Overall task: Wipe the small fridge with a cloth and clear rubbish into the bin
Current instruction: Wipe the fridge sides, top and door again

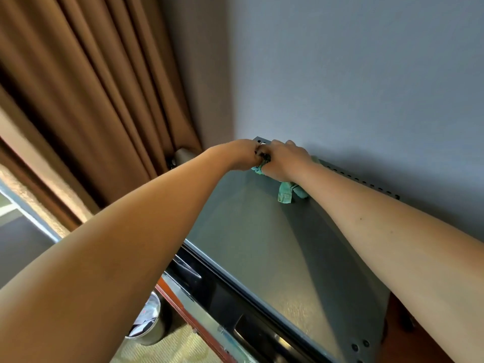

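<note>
The small fridge's flat grey top [262, 244] fills the lower middle of the head view, with its black door edge [235, 305] along the near left side. Both arms reach to the fridge's far left back corner. My right hand [284, 161] is closed on a crumpled green cloth [286, 191], whose ends hang out below the wrist onto the top. My left hand [242, 154] is curled tight against the right one at the corner; a small dark thing sits between the two hands, and I cannot tell what it is.
A round metal bin [149, 326] with paper inside stands on the floor at lower left, beside the fridge. Brown curtains [91, 87] hang at left. A blue-grey wall [353, 74] runs right behind the fridge. A perforated metal strip [366, 182] edges the fridge's back.
</note>
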Demonstrator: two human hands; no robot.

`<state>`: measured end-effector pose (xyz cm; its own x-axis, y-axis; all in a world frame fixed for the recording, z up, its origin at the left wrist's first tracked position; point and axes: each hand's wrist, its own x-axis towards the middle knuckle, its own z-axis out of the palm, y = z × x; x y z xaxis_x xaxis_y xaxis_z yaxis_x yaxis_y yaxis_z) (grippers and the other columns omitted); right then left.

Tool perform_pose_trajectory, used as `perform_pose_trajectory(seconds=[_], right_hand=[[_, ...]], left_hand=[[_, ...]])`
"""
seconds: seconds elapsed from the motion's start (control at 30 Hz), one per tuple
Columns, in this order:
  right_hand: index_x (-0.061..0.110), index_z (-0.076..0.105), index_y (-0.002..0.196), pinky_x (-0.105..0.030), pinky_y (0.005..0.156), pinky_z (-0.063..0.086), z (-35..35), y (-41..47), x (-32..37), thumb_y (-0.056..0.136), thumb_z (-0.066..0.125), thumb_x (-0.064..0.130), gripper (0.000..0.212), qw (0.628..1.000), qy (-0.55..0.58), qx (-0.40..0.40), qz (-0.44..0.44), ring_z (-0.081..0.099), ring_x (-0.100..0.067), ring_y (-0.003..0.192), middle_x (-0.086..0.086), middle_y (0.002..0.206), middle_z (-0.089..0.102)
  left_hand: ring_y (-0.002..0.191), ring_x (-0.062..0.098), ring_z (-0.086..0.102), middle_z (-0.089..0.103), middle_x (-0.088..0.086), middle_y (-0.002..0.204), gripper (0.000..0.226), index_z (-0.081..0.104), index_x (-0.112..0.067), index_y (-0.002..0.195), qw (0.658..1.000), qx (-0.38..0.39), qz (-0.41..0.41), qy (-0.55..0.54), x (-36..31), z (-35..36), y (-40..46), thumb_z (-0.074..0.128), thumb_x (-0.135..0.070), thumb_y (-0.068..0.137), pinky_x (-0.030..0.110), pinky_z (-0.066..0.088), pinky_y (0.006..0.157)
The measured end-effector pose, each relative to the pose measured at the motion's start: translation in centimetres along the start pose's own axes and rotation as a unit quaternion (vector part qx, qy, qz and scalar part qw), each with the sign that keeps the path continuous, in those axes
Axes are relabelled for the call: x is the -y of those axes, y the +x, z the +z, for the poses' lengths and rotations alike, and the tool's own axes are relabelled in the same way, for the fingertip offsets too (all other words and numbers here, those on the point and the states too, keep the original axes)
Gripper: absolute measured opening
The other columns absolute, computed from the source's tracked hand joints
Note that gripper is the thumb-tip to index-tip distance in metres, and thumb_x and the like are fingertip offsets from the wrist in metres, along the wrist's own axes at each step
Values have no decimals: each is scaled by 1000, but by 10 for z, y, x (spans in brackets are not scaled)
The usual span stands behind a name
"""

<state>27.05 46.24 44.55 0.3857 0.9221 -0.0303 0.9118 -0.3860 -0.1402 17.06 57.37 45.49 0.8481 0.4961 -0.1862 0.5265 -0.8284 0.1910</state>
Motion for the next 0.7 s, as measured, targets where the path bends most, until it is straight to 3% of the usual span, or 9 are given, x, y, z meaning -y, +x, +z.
perform_pose_trajectory(seconds=[0.13, 0.23, 0.33, 0.4, 0.5, 0.7], right_hand=[[46, 53, 128, -41, 89, 43, -1, -21, 12, 82, 42, 33, 49, 1000, 1, 19, -6, 45, -34, 120, 3, 131, 53], [48, 54, 127, -47, 100, 43, -1, -43, 25, 82, 42, 42, 46, 1000, 0, 25, 0, 43, -36, 129, 2, 138, 51], [44, 58, 121, -48, 98, 45, 1, -69, 45, 83, 42, 43, 41, 1000, 0, 22, 10, 46, -38, 128, -1, 133, 54], [40, 56, 125, -50, 100, 44, 4, -87, 60, 87, 42, 44, 41, 999, -13, 20, 22, 44, -38, 129, -3, 134, 52], [41, 53, 131, -50, 101, 43, 10, -114, 85, 90, 43, 44, 41, 999, -22, 19, 37, 41, -37, 130, -2, 132, 51], [42, 51, 130, -48, 96, 45, 18, -167, 132, 88, 41, 37, 43, 999, -13, 19, 48, 44, -35, 123, -2, 125, 52]], left_hand=[[71, 23, 50, 58, 5, 79, 26, 58, -14, 89, 1000, 16, -11, 14, -7, -3, -22, 44, -33, 101, 35, 40, 70], [83, 25, 58, 64, 3, 88, 27, 59, -22, 92, 1000, 13, 0, 4, -5, 4, -45, 40, -41, 95, 42, 48, 85], [95, 28, 61, 67, 4, 100, 25, 58, -24, 96, 1000, 17, 12, 10, -3, 12, -74, 37, -39, 98, 48, 45, 94], [94, 30, 63, 68, 10, 101, 28, 61, -15, 104, 1000, 19, 24, 5, 0, 17, -93, 39, -32, 102, 43, 48, 86], [81, 28, 59, 64, 10, 88, 26, 61, -10, 98, 999, 15, 44, -5, 6, 23, -127, 42, -28, 102, 37, 44, 71], [86, 28, 64, 67, 7, 88, 22, 64, -18, 94, 997, 28, 63, -31, 22, 39, -181, 50, -34, 97, 40, 51, 77]])
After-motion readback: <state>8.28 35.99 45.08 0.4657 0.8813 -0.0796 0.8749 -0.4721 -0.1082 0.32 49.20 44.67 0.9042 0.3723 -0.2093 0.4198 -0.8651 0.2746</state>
